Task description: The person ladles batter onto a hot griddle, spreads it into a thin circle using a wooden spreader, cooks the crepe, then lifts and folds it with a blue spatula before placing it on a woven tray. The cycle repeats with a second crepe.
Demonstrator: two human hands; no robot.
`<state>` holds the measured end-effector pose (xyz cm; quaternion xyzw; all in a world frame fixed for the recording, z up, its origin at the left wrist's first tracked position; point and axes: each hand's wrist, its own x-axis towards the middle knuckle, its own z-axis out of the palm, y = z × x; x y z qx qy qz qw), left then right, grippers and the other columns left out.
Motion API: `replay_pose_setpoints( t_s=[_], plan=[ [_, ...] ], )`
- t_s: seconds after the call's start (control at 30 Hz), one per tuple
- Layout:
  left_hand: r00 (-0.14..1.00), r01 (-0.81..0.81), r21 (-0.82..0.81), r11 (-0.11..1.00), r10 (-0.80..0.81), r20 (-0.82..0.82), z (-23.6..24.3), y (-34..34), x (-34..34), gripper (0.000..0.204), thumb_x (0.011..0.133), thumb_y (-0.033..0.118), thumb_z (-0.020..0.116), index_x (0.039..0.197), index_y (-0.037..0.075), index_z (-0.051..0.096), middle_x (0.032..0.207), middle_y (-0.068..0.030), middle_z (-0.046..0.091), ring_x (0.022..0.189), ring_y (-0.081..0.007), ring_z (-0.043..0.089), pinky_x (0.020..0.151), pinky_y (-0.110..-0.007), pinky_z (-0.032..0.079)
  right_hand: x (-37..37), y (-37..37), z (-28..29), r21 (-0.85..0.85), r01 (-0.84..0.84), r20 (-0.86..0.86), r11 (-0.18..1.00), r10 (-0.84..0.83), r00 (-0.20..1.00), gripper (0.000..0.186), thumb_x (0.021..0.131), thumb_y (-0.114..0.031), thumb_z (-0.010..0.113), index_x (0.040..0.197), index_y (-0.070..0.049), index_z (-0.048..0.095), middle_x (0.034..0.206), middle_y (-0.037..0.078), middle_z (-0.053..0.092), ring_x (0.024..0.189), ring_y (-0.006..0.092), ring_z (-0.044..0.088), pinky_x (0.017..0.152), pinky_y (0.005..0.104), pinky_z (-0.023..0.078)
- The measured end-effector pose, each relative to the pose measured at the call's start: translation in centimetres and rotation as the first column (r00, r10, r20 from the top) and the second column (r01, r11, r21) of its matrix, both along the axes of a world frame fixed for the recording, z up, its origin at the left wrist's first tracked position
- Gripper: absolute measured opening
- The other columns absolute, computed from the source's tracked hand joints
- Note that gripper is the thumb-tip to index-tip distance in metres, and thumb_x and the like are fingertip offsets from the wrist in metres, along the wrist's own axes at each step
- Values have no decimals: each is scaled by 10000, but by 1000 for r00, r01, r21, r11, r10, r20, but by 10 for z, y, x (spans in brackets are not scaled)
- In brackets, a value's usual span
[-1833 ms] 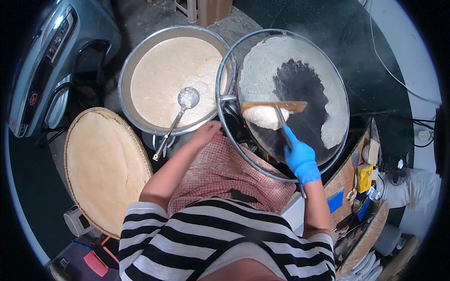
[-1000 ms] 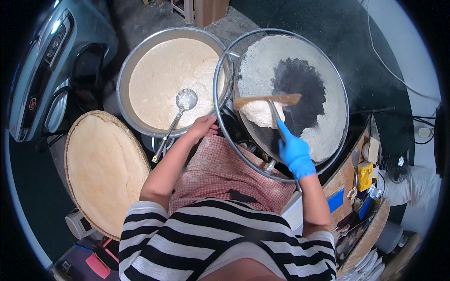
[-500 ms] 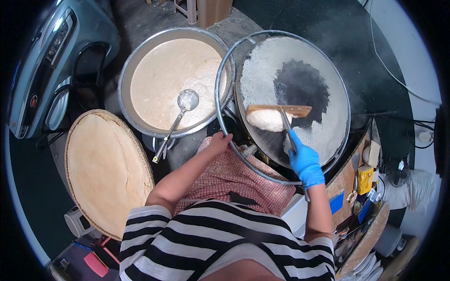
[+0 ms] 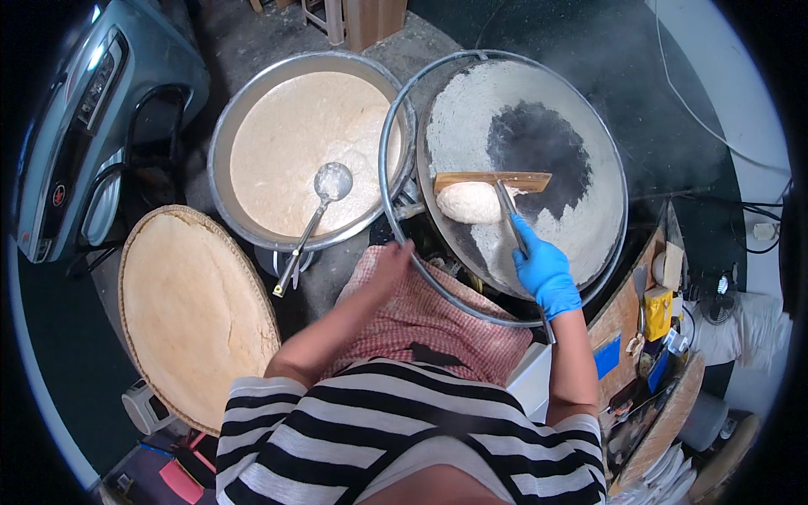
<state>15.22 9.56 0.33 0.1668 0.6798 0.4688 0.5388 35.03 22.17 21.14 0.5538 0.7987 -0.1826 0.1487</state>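
The round griddle (image 4: 539,139) was encircled by a metal ring (image 4: 383,164), and a dark gap was left between the two along the near side. The ring's left edge was seen to overlap the right rim of the wide metal pot (image 4: 216,172), so little room was left there. More room was offered on the griddle itself: its outer band was covered with a thin pale coat, broken by a dark, uncoated patch at the middle. Grey floor was seen between the pot and the round tray (image 4: 124,290) at the left, whose pale flat sheet (image 4: 194,311) reached nearly to the woven edge.

The wooden-bladed spreader (image 4: 493,182) was held above the griddle's left half, its metal handle closed in by the fingers of the blue-gloved right hand (image 4: 543,268). The blade was placed beyond and to the left of that hand, with a pale lump of dough (image 4: 468,204) against its near side. The bare left hand (image 4: 392,265) was blurred beside the ring's near-left edge; whether the ring was gripped cannot be told. The ladle (image 4: 333,180) was rested in the pot's pale mixture (image 4: 286,139), its handle laid over the near rim.
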Motion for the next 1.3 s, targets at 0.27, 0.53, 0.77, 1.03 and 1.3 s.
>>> replay_pose_setpoints(
  t_s=[0.27,0.53,0.77,1.03,1.3],
  plan=[
    [987,116,-33,993,-111,112,21,17,-23,241,909,264,496,882,26,523,722,-82,609,631,-183,604,576,-295,504,-30,83,-41,54,-177,-357,983,185,915,516,807,-118,568,1296,-214,434,1098,190,574,951,337,583,837,360,451],
    [998,-52,105,993,47,51,9,60,-82,253,906,298,500,928,51,554,822,-46,613,712,-131,597,610,-237,476,10,174,-20,-85,-212,-463,974,150,874,457,795,-19,556,1220,-184,528,1159,124,572,1027,264,567,888,315,424],
    [960,-133,47,990,117,255,14,-9,12,200,907,227,502,930,28,518,791,-60,601,668,-144,571,569,-263,461,66,186,-4,-113,-77,-388,991,27,921,493,780,16,567,1223,-199,531,1129,113,594,977,234,583,874,318,431],
    [970,-65,24,998,57,238,6,33,-51,250,927,275,462,903,31,505,773,-107,620,672,-178,611,594,-281,505,19,162,-35,236,-3,-363,972,91,927,407,845,-146,519,1244,-224,489,1045,171,596,906,343,585,789,388,464],
    [898,-196,-103,975,220,380,21,-5,-25,354,926,390,423,1026,65,524,877,-61,573,750,-145,543,687,-285,456,54,126,-5,174,12,-192,985,22,981,431,840,-145,536,1247,-276,479,1029,191,591,919,373,571,789,402,466]
  ],
)
